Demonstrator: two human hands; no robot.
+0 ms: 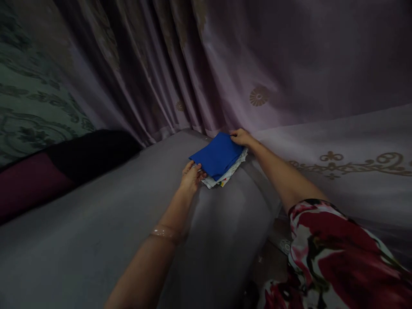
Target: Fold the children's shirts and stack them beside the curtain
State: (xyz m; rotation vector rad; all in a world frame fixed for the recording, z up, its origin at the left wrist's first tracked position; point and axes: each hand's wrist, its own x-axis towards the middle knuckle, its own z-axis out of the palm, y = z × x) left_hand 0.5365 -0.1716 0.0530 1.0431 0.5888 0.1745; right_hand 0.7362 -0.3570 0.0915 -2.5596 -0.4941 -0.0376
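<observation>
A flat blue folded cloth lies on top of a small stack of white patterned folded pieces, whose edges show below it on the near side. Whether those pieces are fabric or bags I cannot tell. My left hand pinches the blue cloth at its left corner, fingers closed at the edge. At the far right corner, my right hand has its thumb and fingers closed on the same cloth. Both hands rest close to the grey covered surface beneath the stack.
Mauve curtains with gold motifs hang right behind the stack and along the right. A black and maroon cushion-like thing lies along the left, against a green patterned wall. The grey surface drops off at the lower right.
</observation>
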